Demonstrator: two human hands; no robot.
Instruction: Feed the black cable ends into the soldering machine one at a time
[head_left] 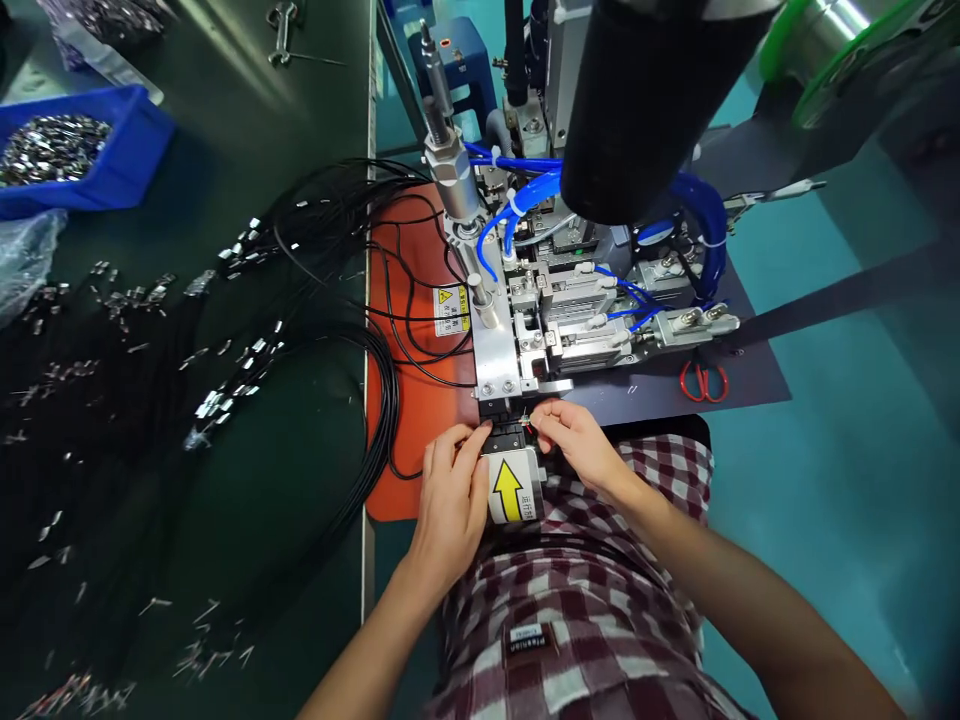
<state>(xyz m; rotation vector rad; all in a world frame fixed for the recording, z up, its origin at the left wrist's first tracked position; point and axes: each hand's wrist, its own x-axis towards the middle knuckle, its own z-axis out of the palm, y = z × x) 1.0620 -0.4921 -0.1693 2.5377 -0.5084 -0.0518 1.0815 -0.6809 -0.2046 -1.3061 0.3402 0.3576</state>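
My left hand (pixel 450 490) rests at the front of a small bench machine (pixel 540 320), its fingers pinched on a thin black cable (pixel 390 400) beside the black fixture (pixel 506 435). My right hand (pixel 574 440) pinches the cable's fine coloured wire ends at the same fixture, just above a block with a yellow arrow label (pixel 511 490). Both hands are closed and nearly touch across the fixture.
A bundle of black cables with metal ends (pixel 247 330) spreads over the dark green table on the left. A blue bin of metal parts (pixel 67 150) stands at the far left. Red scissors (pixel 703 380) lie right of the machine, on a dark mat. An orange mat (pixel 416 400) lies under the machine.
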